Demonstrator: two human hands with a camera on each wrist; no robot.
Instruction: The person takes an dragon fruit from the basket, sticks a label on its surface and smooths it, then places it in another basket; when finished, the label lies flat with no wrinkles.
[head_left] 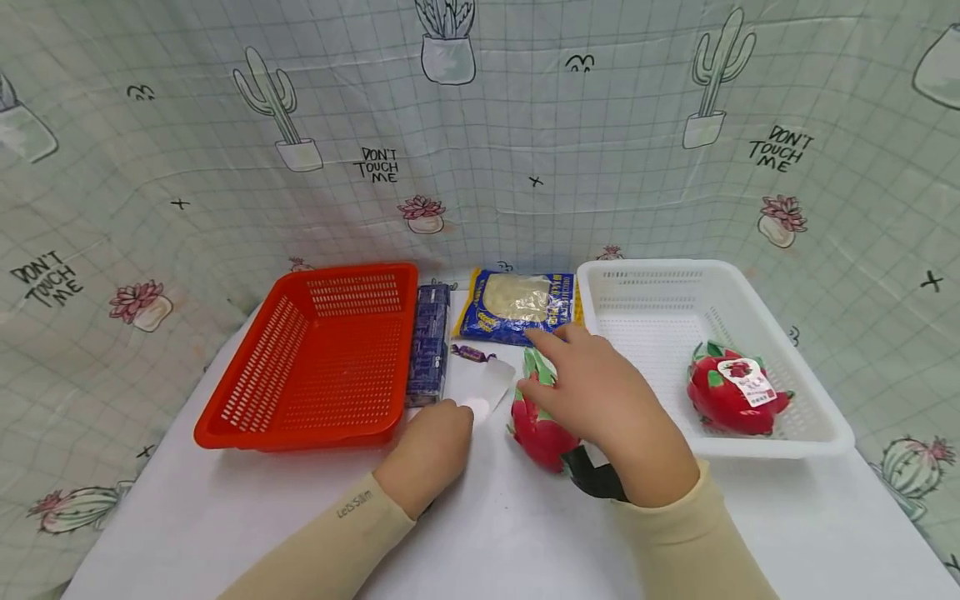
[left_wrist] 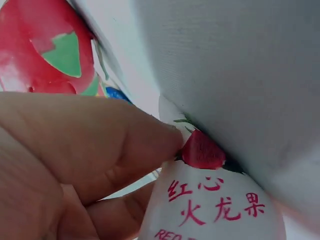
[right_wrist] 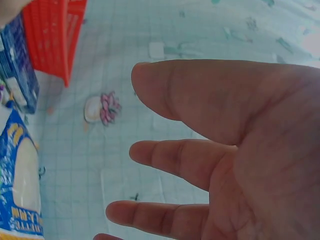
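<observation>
My left hand (head_left: 435, 450) pinches a white printed label (left_wrist: 215, 200) between thumb and fingers, low over the table. The label carries a small picture of a cut red fruit and pink lettering. To its right a red dragon fruit (head_left: 536, 437) with green leaf tips lies on the table, partly hidden by my right hand (head_left: 600, 392). That hand hovers over the fruit with its fingers spread, and the right wrist view shows nothing in its palm. Another dragon fruit (head_left: 723, 404), bearing a white label, sits in the white basket (head_left: 645, 333).
An orange-red basket (head_left: 337, 383) stands on the left. Beside it lies a dark blue package (head_left: 431, 342). Further back are a blue and yellow packet (head_left: 517, 304) and a small purple-wrapped candy (head_left: 470, 353). A patterned cloth (head_left: 495, 125) hangs behind the table.
</observation>
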